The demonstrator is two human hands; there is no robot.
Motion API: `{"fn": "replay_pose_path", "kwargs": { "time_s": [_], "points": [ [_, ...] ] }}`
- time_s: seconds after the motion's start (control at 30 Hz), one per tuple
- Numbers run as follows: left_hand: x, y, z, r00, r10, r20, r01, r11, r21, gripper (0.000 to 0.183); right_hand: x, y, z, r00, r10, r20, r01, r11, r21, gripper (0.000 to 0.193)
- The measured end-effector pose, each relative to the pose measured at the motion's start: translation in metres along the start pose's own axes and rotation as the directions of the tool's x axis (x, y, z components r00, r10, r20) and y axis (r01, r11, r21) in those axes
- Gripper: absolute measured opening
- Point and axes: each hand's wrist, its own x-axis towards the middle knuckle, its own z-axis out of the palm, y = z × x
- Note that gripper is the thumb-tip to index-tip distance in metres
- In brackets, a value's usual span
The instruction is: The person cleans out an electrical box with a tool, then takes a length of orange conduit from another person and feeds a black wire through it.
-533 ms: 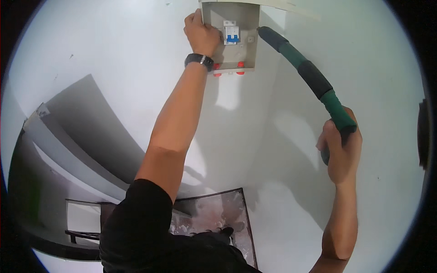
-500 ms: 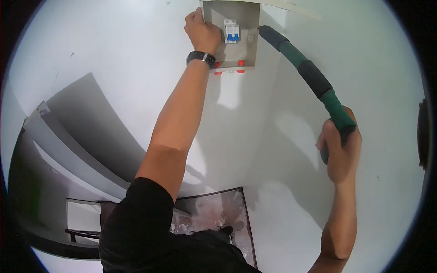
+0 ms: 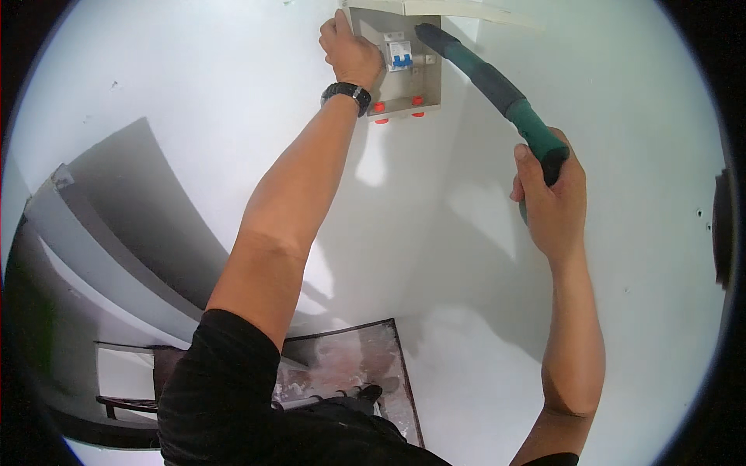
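White wall: my left hand grips box by left side, right hand clamped on green-black tool.

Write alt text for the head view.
A person's right hand holds a green-and-black power tool, its tip at the upper right of an open electrical box on a white wall. The left hand touches the box's left side; inside is a circuit breaker.
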Motion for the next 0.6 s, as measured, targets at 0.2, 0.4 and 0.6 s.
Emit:
{"fn": "replay_pose_path", "kwargs": {
  "time_s": [0.2, 0.4, 0.6],
  "points": [
    [0.007, -0.008, -0.018, 0.963, 0.232, 0.135, -0.238, 0.971, 0.027, 0.063, 0.006, -0.003, -0.018, 1.000, 0.023, 0.003, -0.023, 0.993, -0.120, 0.017],
    [0.001, 0.014, -0.024, 0.978, 0.017, 0.206, -0.025, 0.999, 0.033, 0.057, 0.006, -0.002, -0.013, 0.998, 0.060, -0.005, -0.060, 0.993, -0.106, 0.016],
    [0.009, 0.004, -0.030, 0.973, 0.087, 0.212, -0.097, 0.995, 0.034, 0.065, 0.023, -0.002, 0.003, 1.000, -0.016, 0.019, 0.019, 0.987, -0.162, 0.020]
  ]
}}
